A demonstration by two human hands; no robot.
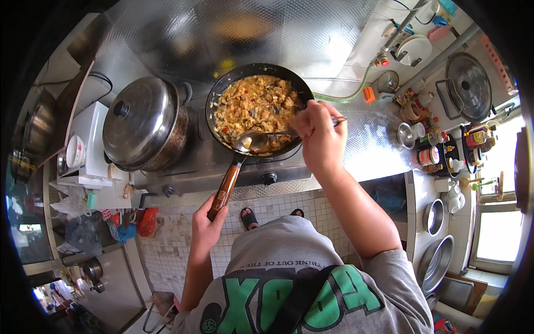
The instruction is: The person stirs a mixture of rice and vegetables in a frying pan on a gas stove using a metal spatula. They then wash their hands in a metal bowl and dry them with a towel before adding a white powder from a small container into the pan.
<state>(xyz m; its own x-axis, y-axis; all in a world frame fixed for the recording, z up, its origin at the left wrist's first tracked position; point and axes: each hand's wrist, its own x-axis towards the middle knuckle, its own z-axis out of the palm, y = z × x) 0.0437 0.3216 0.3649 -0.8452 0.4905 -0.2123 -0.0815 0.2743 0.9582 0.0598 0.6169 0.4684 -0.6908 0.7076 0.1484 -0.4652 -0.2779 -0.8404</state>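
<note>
My left hand point(210, 225) grips the brown wooden handle point(228, 183) of a black frying pan point(306, 89) from below. Chunky, saucy food point(254, 106) with yellowish lumps, small red bits and dark pieces covers the pan's floor. In my right hand point(323, 133), held over the pan's right rim, is a metal spoon point(256, 140). Its bowl is near the handle end of the pan and has a pale yellow piece or shine in it. Part of the spoon's shaft is hidden behind my fingers.
Left of the pan stands a large lidded steel pot point(142, 125). Two stove knobs, one of them the black knob point(270, 178), face me. A green gas hose point(354, 94) runs along the back right. Seasoning jars point(429, 155) crowd the right side, with steel basins point(436, 263) below.
</note>
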